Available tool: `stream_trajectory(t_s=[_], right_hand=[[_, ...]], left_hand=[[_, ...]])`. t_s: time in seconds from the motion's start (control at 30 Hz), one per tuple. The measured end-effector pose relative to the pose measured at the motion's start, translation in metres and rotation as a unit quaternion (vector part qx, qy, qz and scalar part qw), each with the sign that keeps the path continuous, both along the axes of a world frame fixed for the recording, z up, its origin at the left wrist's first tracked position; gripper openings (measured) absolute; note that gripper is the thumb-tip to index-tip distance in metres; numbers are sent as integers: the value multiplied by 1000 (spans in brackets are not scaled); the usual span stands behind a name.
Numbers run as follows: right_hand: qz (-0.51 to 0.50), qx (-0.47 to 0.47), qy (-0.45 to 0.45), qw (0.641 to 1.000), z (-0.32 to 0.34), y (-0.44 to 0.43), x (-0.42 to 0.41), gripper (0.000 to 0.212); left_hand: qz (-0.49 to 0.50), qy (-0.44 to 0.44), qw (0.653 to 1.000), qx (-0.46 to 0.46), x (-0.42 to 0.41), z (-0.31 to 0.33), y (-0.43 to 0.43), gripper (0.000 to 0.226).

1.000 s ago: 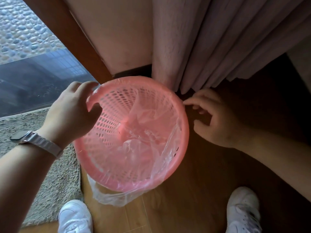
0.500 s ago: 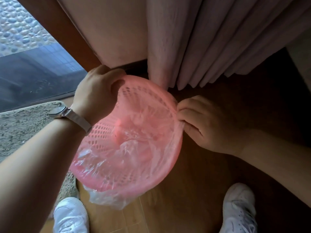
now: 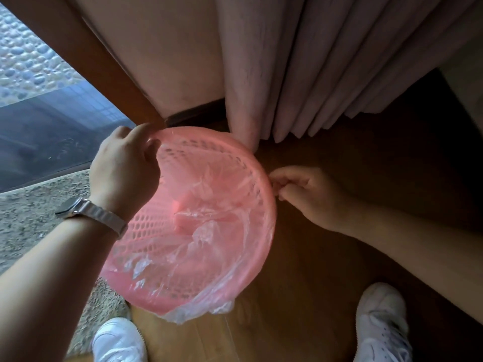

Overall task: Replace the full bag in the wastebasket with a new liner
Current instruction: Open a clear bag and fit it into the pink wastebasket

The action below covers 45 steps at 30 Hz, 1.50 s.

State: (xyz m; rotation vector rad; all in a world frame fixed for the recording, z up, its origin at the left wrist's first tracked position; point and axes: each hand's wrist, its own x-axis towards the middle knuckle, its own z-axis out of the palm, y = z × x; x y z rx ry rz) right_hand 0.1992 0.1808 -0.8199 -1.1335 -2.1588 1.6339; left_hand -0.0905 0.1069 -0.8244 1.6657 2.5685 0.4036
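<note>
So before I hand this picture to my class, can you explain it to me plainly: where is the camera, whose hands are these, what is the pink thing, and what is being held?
There is no machine here. The camera sits on a person's head and looks down, so you see their own arms and white shoes.

The pink round thing is a plastic wastebasket with holes in its wall, seen from above. A thin clear liner lies inside it and folds over the rim; some hangs outside at the near edge.

The left hand, with a watch on its wrist, pinches the liner at the far left rim. The right hand pinches at the right rim, probably the liner's edge.

The basket stands on a wooden floor, beside a rug and below a curtain.
</note>
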Motion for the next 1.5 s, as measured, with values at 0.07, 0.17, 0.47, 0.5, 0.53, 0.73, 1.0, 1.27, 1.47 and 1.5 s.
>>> stream_trajectory(t_s=[0.07, 0.17, 0.47, 0.5, 0.53, 0.73, 1.0, 1.27, 1.47, 1.5], right_hand=[[-4, -45, -1, 999, 3, 3, -6, 15], [-11, -82, -4, 997, 2, 4, -6, 20], [-65, -29, 3, 997, -1, 3, 0, 5], [-71, -22, 1, 997, -1, 4, 0, 3], [-74, -16, -3, 997, -2, 4, 2, 1], [-69, -26, -24, 997, 0, -2, 9, 10], [19, -105, -73, 992, 2, -17, 18, 34], [-25, -118, -35, 992, 4, -22, 15, 26], [-48, -128, -99, 986, -7, -26, 5, 30], [-36, -135, -108, 984, -7, -26, 1, 27]], left_hand=[[10, 4, 1000, -6, 0, 1, -2, 23], [51, -5, 999, -18, -2, 5, -1, 22], [104, -2, 994, -18, -6, 12, -8, 28], [96, 5, 995, -25, -5, 12, -8, 30], [85, 14, 996, -31, -3, 12, -7, 34], [-104, -4, 994, -21, 30, 27, 17, 57], [-265, -2, 963, -50, 91, 12, 44, 46], [-229, -20, 973, -11, 80, 3, 41, 40], [-194, -17, 980, -26, 80, 8, 37, 40], [-186, -16, 982, -30, 80, 9, 37, 40]])
